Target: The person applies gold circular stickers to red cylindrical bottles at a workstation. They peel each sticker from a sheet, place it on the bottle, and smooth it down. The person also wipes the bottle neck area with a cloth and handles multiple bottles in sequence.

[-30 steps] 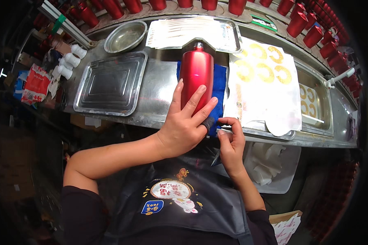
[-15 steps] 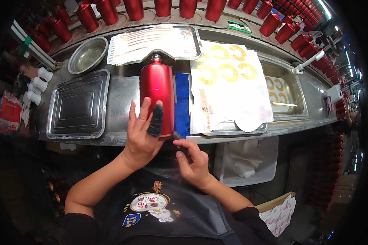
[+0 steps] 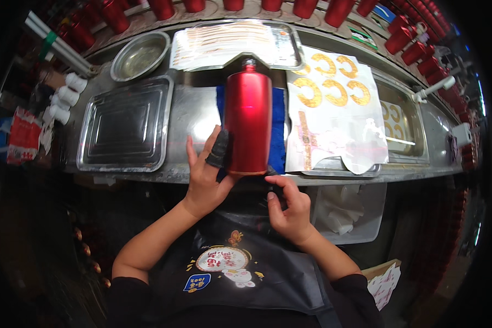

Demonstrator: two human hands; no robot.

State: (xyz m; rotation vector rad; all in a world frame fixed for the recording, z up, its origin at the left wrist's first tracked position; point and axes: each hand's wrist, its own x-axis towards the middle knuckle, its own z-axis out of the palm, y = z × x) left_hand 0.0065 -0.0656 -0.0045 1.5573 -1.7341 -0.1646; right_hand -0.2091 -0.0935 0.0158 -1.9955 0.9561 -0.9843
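Observation:
A glossy red bottle (image 3: 249, 120) with a dark threaded neck lies over a blue cloth (image 3: 279, 136), neck pointing away from me and base at the bench's near edge. Its neck sits by a notched piece at the far tray. My left hand (image 3: 205, 177) is open, fingers spread; its black-sleeved finger is against the bottle's lower left side and its thumb reaches under the base. At the base's right corner, my right hand (image 3: 291, 210) points a black-covered index finger, thumb apart and the other fingers curled. Whether that fingertip touches the bottle I cannot tell.
Right of the bottle, a white sheet with gold C-shaped pieces (image 3: 310, 92) lies on a tray. Beyond stands a tray of strips (image 3: 229, 38). A dark tray (image 3: 126, 128) and a metal bowl (image 3: 140, 56) are left; a sink (image 3: 415, 145) is right. Red bottles line the back.
My left hand has slid from the bottle's front face to its lower left side. My right hand stays by the base's right corner. The whole view has shifted, moving the scene rightward.

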